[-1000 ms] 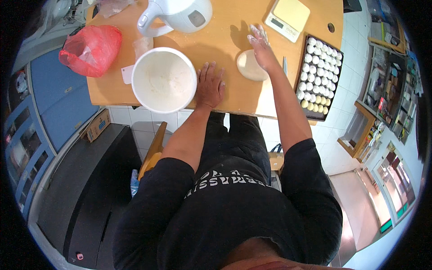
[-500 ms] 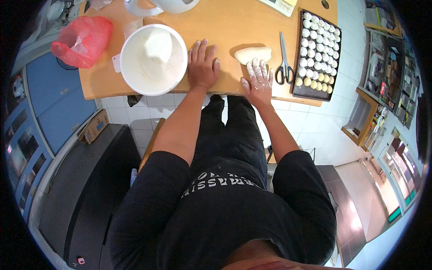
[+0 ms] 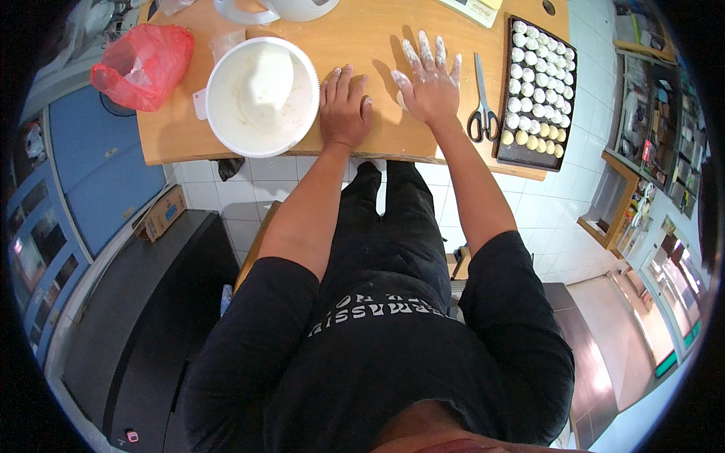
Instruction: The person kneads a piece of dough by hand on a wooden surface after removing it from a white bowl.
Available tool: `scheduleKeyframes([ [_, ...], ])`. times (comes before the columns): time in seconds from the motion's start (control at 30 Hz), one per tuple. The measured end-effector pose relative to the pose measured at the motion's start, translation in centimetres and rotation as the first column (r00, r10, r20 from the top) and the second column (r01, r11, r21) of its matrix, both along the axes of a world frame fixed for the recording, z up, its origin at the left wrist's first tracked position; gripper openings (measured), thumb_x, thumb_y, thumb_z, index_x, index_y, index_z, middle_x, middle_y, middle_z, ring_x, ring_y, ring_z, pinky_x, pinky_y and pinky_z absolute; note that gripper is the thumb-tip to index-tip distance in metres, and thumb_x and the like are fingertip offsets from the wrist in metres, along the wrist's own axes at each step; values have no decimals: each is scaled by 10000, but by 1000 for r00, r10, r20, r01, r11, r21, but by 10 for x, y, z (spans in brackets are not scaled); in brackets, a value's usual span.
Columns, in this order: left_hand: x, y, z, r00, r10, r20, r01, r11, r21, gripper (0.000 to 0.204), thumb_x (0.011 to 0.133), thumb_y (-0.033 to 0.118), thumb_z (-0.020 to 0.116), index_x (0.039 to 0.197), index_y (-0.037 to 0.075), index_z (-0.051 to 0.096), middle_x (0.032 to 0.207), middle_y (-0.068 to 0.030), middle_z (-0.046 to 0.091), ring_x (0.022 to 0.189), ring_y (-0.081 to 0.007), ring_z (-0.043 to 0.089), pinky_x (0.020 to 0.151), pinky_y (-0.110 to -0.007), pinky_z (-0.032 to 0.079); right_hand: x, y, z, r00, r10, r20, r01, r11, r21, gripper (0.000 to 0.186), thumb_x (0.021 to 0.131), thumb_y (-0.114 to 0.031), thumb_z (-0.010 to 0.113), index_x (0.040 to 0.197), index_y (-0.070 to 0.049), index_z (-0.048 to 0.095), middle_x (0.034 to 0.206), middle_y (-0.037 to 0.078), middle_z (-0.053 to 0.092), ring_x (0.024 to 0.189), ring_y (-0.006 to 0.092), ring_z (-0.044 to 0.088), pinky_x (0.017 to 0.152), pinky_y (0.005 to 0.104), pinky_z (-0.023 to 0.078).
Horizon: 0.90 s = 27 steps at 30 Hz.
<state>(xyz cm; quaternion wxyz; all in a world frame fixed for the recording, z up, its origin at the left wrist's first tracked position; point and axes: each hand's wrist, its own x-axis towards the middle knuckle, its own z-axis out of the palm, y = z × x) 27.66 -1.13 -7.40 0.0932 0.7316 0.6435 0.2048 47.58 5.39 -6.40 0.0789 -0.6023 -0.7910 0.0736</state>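
Note:
My left hand [image 3: 344,109] lies flat on the wooden table [image 3: 366,30], fingers out, beside a white bowl [image 3: 253,113] with a pale object or powder inside. My right hand [image 3: 429,87], dusted with white flour, is spread palm-down over a piece of pale dough [image 3: 402,100], which is mostly hidden beneath it. Black-handled scissors [image 3: 488,127] lie just right of that hand. At the table's right, a dark tray [image 3: 527,157] holds several rows of dough balls, most white and powdery, some yellowish along the near rows.
A red plastic bag [image 3: 143,64] sits at the back left, near a clear bag [image 3: 226,41]. A white appliance [image 3: 294,10] and a scale [image 3: 472,11] stand along the far side. A dark cabinet [image 3: 136,302] is at my left, a cardboard box [image 3: 162,213] on it.
My right hand came down from above the dough to its near side, then slid forward over it. The dough went from round to elongated, then out of sight under the hand.

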Motion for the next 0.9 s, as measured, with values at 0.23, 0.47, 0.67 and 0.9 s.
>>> scheduleKeyframes([
  [0.23, 1, -2, 0, 1000, -17, 6, 18, 998, -60, 492, 922, 265, 647, 1393, 134, 591, 1536, -178, 466, 1451, -413, 384, 1199, -587, 283, 3, -37, 4, 997, -61, 43, 61, 998, -8, 596, 1031, -453, 468, 1604, -290, 434, 1718, 95, 278, 1574, 396, 235, 1225, 692, 94],
  [0.47, 1, 0, 5, 999, -31, -27, 26, 986, -163, 533, 925, 252, 654, 1442, 173, 551, 1568, -177, 424, 1468, -414, 359, 1208, -597, 263, 0, -22, -1, 993, -117, 4, 117, 993, -25, 610, 1012, -467, 506, 1594, -294, 448, 1721, 99, 269, 1584, 390, 206, 1225, 697, 91],
  [0.67, 3, 0, -4, 999, -31, -28, 25, 982, -185, 561, 922, 271, 653, 1464, 187, 535, 1597, -174, 387, 1491, -415, 327, 1222, -605, 239, 1, -4, -3, 985, -109, 131, 121, 989, -88, 647, 996, -495, 528, 1606, -312, 415, 1712, 96, 285, 1579, 378, 220, 1209, 708, 140],
  [0.9, 3, 3, -1, 998, -43, -54, 33, 982, -185, 510, 939, 283, 625, 1442, 219, 570, 1597, -154, 398, 1489, -401, 331, 1218, -607, 243, 0, 24, -4, 988, -146, 55, 150, 986, -70, 658, 993, -524, 521, 1605, -308, 411, 1720, 97, 264, 1580, 384, 218, 1224, 685, 151],
])
